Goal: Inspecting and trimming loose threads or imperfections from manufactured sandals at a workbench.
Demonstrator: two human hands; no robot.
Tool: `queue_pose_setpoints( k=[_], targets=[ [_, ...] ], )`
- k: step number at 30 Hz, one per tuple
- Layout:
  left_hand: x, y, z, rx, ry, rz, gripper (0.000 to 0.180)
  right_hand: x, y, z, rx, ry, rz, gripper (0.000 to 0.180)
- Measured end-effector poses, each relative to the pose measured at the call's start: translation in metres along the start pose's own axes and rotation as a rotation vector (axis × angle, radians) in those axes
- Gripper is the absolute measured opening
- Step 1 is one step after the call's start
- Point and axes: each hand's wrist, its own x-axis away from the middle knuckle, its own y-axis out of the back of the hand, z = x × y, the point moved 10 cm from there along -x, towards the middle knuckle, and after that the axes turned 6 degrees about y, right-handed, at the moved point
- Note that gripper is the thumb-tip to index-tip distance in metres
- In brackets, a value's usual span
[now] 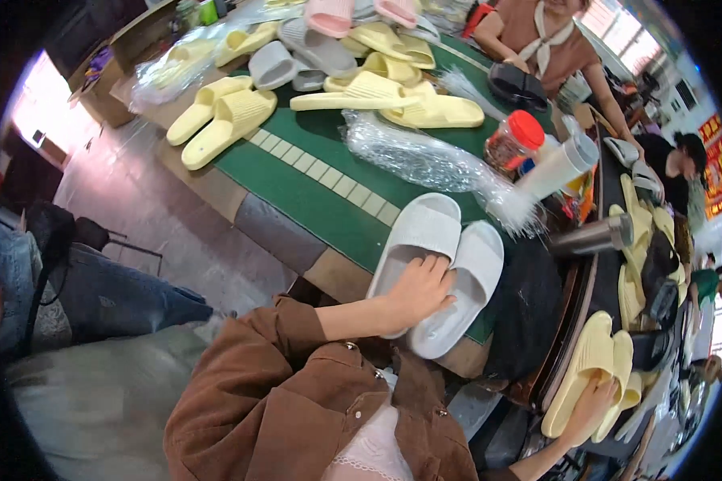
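Note:
A pair of light grey slide slippers (431, 216) lies side by side at the near edge of the green-topped table. Over their inner edges curls my left hand (419, 295), its fingers bent near the left slipper's strap and its thumb above the right slipper's footbed. Off to the lower right, my right hand (594, 407) is closed on a pair of yellow slide slippers (583, 361), with its fingertips on the footbed. Part of that hand's grip is hidden.
A heap of yellow, grey and pink slippers (377, 68) covers the table's far side. Clear plastic bags (421, 152), a red-lidded jar (515, 140) and a steel flask (592, 236) stand or lie nearby. Across the table, a person's hand is near dark slippers (517, 86).

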Motion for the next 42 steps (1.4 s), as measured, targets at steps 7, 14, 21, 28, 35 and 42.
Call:
queue_pose_setpoints(
  k=[7, 14, 21, 28, 35, 42],
  targets=[
    [0.025, 0.058, 0.065, -0.059, 0.061, -0.079, 0.02, -0.003, -0.002, 0.004, -0.032, -0.003, 0.078, 0.042],
    [0.035, 0.185, 0.166, -0.156, 0.377, -0.362, 0.008, -0.003, -0.008, -0.009, 0.018, -0.049, 0.054, 0.049],
    [0.006, 0.253, 0.316, -0.27, 0.467, -0.582, 0.014, -0.004, -0.006, 0.001, 0.011, -0.093, 0.178, 0.05],
    [0.002, 0.272, 0.474, -0.376, 0.593, -0.507, 0.028, -0.005, -0.019, -0.015, 0.027, -0.07, 0.09, 0.05],
    [-0.02, 0.252, 0.469, -0.3, 0.698, -0.445, 0.037, -0.001, -0.017, -0.02, 0.041, -0.069, 0.075, 0.049],
    [0.016, 0.229, 0.363, -0.335, 0.52, -0.711, 0.04, -0.003, -0.011, -0.018, -0.121, -0.016, -0.033, 0.035]
  ],
)
